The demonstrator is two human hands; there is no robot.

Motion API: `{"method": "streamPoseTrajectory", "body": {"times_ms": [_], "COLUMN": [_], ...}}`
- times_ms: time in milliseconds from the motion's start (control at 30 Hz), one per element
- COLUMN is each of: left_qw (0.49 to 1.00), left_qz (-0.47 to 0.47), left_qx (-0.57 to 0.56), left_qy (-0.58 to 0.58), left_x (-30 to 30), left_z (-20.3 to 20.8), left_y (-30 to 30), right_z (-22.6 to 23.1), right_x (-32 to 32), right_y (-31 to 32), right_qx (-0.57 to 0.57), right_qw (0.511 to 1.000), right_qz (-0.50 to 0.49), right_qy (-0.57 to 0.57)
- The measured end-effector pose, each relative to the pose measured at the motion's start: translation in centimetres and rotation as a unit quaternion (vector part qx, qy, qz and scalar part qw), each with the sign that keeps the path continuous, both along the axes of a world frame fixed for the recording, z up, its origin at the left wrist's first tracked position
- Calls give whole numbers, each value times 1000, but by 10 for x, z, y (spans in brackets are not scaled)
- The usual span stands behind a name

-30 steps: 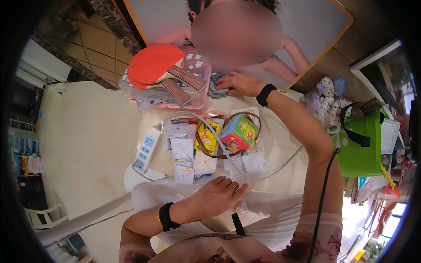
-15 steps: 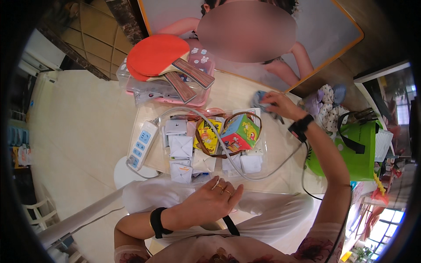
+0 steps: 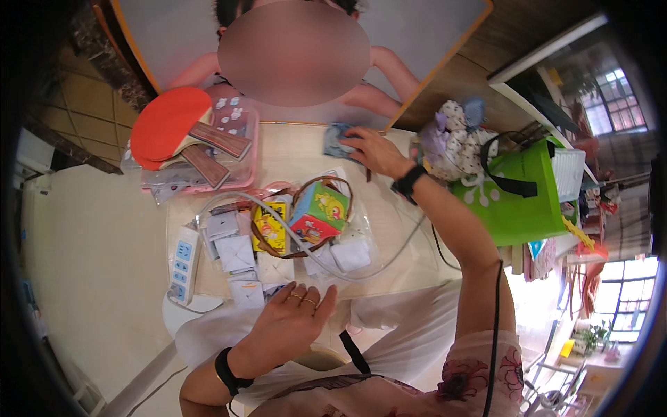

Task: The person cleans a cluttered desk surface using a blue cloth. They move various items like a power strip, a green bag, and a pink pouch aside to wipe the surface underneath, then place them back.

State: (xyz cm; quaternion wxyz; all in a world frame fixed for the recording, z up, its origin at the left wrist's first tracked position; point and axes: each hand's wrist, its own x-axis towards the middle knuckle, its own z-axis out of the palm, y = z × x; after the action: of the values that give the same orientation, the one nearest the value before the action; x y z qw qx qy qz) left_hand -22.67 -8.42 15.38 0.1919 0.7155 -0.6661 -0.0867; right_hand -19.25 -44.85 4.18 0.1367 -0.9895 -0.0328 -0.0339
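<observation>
At the table's far edge my right hand [image 3: 379, 153] presses its fingers onto a crumpled blue-grey cloth [image 3: 335, 142] and grips it. My left hand [image 3: 288, 326] hovers above my lap by the near edge, its fingers loosely bent and thumb apart, holding nothing. Just beyond it several folded white paper packets [image 3: 235, 254] lie in a clear plastic tray. On top of them rest a yellow box [image 3: 271, 226] and a colourful picture cube [image 3: 323, 212]. A brown cord loop rings both, and a grey cable crosses over the pile.
Two red table tennis bats [image 3: 170, 128] lie on a pink-edged clear box [image 3: 256, 132] at the back left. A white power strip [image 3: 183, 264] sits along the left edge. A green bag [image 3: 517, 198] and bundled fabric [image 3: 455, 142] stand right. Behind is a large framed picture [image 3: 445, 42].
My head view has turned to the right, so the table appears further left. My right hand has gone with the cloth along the far edge, its fingers now flatter on it. My left hand stays near my lap.
</observation>
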Motion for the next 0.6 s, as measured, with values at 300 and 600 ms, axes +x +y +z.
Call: {"method": "streamPoseTrajectory", "body": {"times_ms": [300, 600], "left_qw": [998, 1000], "left_qz": [-12, -4], "left_qx": [-8, 1], "left_qy": [-57, -23], "left_x": [-4, -3], "left_z": [3, -4], "left_y": [-6, -7], "right_z": [-35, -43], "right_x": [-106, -12], "right_y": [14, -38], "right_qx": [-289, -181], "right_qw": [949, 923], "right_qz": [-128, -339], "right_qy": [13, 1]}}
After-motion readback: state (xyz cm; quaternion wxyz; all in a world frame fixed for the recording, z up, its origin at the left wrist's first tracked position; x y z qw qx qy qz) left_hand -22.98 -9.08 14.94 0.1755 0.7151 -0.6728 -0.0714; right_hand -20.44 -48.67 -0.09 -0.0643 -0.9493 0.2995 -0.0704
